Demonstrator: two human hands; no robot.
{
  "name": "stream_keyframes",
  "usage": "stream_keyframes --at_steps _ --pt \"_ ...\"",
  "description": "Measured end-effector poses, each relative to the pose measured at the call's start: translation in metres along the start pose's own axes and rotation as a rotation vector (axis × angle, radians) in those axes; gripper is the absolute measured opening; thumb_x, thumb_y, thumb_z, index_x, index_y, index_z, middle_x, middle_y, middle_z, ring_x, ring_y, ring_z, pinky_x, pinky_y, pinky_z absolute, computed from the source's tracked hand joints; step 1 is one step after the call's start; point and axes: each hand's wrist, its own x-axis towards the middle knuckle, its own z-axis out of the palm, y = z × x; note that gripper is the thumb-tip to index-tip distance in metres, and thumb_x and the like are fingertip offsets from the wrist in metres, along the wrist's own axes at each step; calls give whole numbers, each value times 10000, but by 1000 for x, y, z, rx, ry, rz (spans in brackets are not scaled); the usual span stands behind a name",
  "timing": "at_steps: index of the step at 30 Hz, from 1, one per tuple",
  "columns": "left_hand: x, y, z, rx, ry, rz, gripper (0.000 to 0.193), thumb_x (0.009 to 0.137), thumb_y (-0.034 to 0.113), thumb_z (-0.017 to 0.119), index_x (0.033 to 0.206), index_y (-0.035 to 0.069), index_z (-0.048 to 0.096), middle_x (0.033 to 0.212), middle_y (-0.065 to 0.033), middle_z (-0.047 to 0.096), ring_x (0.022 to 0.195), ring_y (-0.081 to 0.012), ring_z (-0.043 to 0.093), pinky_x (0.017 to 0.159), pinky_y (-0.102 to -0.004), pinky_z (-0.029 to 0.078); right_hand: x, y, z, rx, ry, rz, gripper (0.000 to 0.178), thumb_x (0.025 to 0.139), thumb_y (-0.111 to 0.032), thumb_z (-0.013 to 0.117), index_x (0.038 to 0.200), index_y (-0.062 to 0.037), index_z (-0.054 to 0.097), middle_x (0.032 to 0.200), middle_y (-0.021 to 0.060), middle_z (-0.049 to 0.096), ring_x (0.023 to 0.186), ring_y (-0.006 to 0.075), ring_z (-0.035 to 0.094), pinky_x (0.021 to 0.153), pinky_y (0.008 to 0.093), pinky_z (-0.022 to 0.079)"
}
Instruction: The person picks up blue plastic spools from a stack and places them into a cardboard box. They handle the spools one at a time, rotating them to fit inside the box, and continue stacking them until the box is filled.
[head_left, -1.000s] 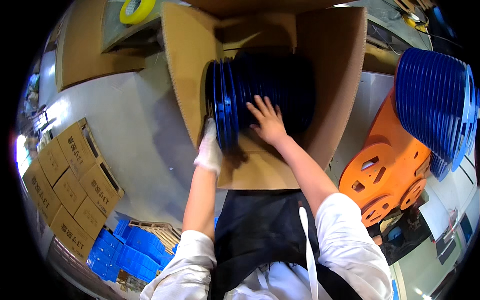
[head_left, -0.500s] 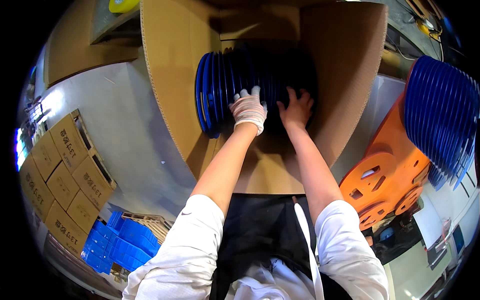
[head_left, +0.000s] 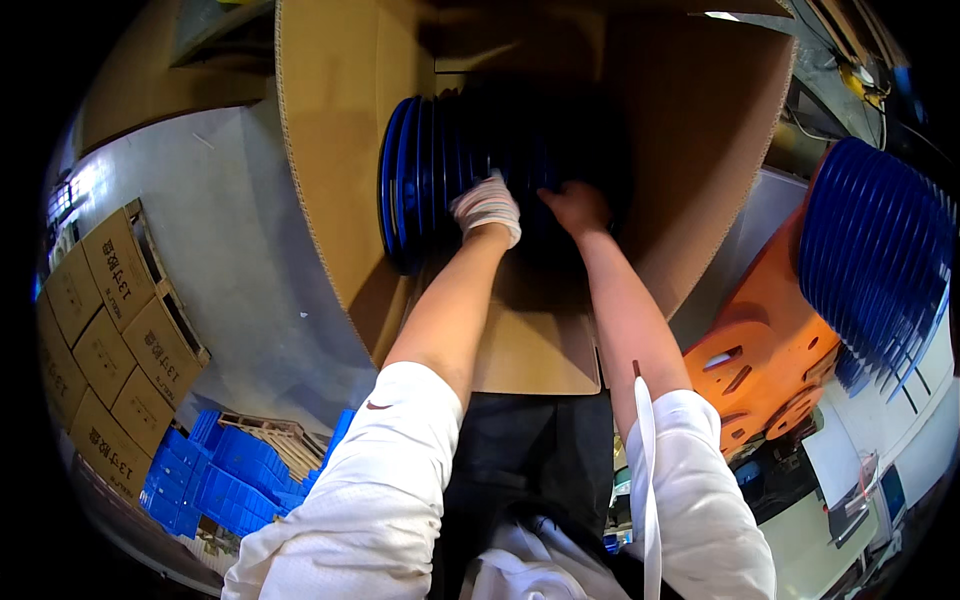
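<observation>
Inside the open cardboard box point(head_left: 690, 130) lies a row of round blue plastic discs point(head_left: 402, 185), standing on edge side by side. Its right part fades into deep shade. My left hand point(head_left: 487, 208), in a white and pink striped knit glove, is curled onto the middle of the row; its fingertips are partly hidden. To its right my bare right hand point(head_left: 578, 208) reaches into the shaded part, fingers bent down and thumb toward the left. Both hands are closed on the discs, though the exact discs gripped are lost in the dark.
To the right, an orange slotted plastic piece point(head_left: 755, 345) stands beside another stack of blue discs point(head_left: 870, 250). Taped cartons point(head_left: 110, 350) are piled at the left, with blue plastic bins point(head_left: 225, 480) and a wooden pallet point(head_left: 285, 440) nearer me. Grey floor point(head_left: 230, 240) lies between.
Both hands have gone from spread fingers on the discs to curled fingers. The left hand has shifted slightly left, the right one slightly left too. The view has moved a little.
</observation>
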Motion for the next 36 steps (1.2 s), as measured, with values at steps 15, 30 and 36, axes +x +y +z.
stream_keyframes --at_steps 15,30,36 --pt "-116 -103 -36 -123 -56 218 575 863 434 582 1364 177 468 1174 -237 603 1080 -387 580 951 -439 446 -161 -26 3 -61 201 -235 591 753 -283 725 1311 -258 532 1509 145 274 1404 384 210 1025 702 226" --pt "-2 -37 -2 207 370 445 588 853 400 575 1384 189 435 1369 -152 462 1279 -355 400 1072 -490 295 -43 -10 21 -112 391 -233 631 802 -256 683 1379 -194 435 1409 133 386 1322 336 327 1072 589 233" --pt "-13 -17 -31 272 17 299 480 930 288 426 1396 171 406 1308 -148 548 1250 -319 488 1125 -531 186 -35 -22 12 -187 254 -121 736 786 -248 686 1433 -197 338 1344 139 432 1252 338 383 1021 627 259"
